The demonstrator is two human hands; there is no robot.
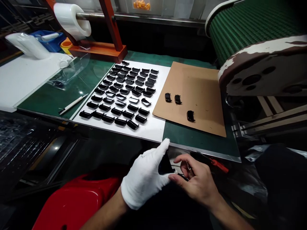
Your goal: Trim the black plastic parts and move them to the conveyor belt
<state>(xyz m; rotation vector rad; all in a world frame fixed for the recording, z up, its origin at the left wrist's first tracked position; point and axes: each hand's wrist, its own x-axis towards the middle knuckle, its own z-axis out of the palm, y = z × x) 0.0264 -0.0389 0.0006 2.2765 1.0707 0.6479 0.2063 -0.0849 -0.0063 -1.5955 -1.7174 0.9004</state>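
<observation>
My left hand (146, 174) wears a white glove. Its fingers stretch forward, apart from the thumb, and nothing shows in it. Close beside it is my right hand (198, 179), bare, with its thumb tip at the tip of the gloved thumb. The right fingers are curled around something small and dark that I cannot make out. Both hands are in front of the table's edge. Beyond them, many glossy black plastic parts (121, 121) lie in rows on a white sheet (153, 129). Several more sit on brown cardboard, among them one black part (190, 116) near its middle.
The cardboard (206, 86) lies on a green table mat (177, 131). A white pen (73, 104) is at left, with a plastic film roll (68, 20) on a wooden stand behind. A green-belted wheel (254, 28) overhangs the right. A red stool (72, 204) and red-handled tool (219, 165) are nearby.
</observation>
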